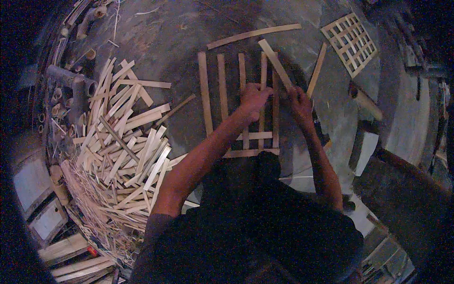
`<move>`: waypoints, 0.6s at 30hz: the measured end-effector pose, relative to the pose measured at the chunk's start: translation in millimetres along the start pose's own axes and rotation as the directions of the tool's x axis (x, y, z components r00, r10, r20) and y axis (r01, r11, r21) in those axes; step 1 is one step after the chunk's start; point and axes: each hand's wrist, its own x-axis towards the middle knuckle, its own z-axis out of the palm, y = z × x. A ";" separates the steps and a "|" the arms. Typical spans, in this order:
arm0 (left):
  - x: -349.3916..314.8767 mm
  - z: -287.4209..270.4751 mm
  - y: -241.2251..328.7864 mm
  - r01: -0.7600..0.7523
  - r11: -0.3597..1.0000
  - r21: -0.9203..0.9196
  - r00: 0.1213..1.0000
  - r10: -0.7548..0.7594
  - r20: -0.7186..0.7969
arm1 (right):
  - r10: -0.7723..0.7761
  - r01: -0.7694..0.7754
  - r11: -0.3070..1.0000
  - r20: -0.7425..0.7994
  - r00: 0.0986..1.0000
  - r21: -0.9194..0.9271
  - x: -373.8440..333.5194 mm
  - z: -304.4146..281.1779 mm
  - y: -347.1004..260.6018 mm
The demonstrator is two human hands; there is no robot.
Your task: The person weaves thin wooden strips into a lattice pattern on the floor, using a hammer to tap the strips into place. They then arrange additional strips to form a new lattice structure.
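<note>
Several flat bamboo strips point(204, 80) lie side by side on the floor in front of me, pointing away from my body. Near their lower ends, a short cross strip point(257, 136) is laced among them, and another strip point(236, 153) lies across below it. My left hand point(256, 102) is closed over the middle of the row, its fingers at one lengthwise bamboo strip point(264, 66). A separate bamboo strip point(274, 61) slants up and leftward out of my right hand point(301, 105), which is closed around its lower end.
A big heap of loose bamboo strips point(135, 146) spreads at the left, with thin shavings point(90, 208) below it. Bamboo poles point(78, 83) line the far left. A woven lattice point(350, 43) lies at the far right, and a single strip point(255, 35) beyond the row.
</note>
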 end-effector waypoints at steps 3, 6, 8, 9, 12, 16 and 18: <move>-7.9 -4.4 4.7 -0.034 0.996 0.078 0.999 0.034 -0.002 | 0.069 -0.069 0.997 -0.006 0.998 0.035 4.7 -5.1 -4.1; -8.9 -12.2 11.6 0.029 1.000 0.005 0.993 -0.030 0.118 | 0.076 -0.079 0.995 0.056 0.996 0.058 13.8 -9.9 -16.3; 11.1 -12.9 -11.8 0.032 0.995 -0.091 0.993 -0.021 0.112 | 0.034 -0.042 0.998 0.143 0.989 0.050 23.7 -6.9 -27.8; 15.3 -11.2 -17.2 0.035 0.992 -0.125 0.993 -0.021 0.114 | 0.021 -0.028 0.999 0.185 0.983 0.037 27.3 -7.1 -27.0; -1.4 -10.6 -5.8 0.005 0.995 -0.101 0.994 0.006 0.110 | -0.056 0.066 0.997 0.236 0.970 -0.034 43.4 -14.8 -15.6; -2.0 -21.6 -5.2 -0.097 0.995 0.002 0.986 0.096 0.135 | -0.113 0.170 0.955 0.231 0.966 -0.242 65.4 -8.8 -19.3; -1.5 -28.9 -1.0 -0.278 0.941 0.194 0.958 0.286 -0.016 | -0.286 0.342 0.854 0.194 0.938 -0.393 73.8 -1.9 -3.6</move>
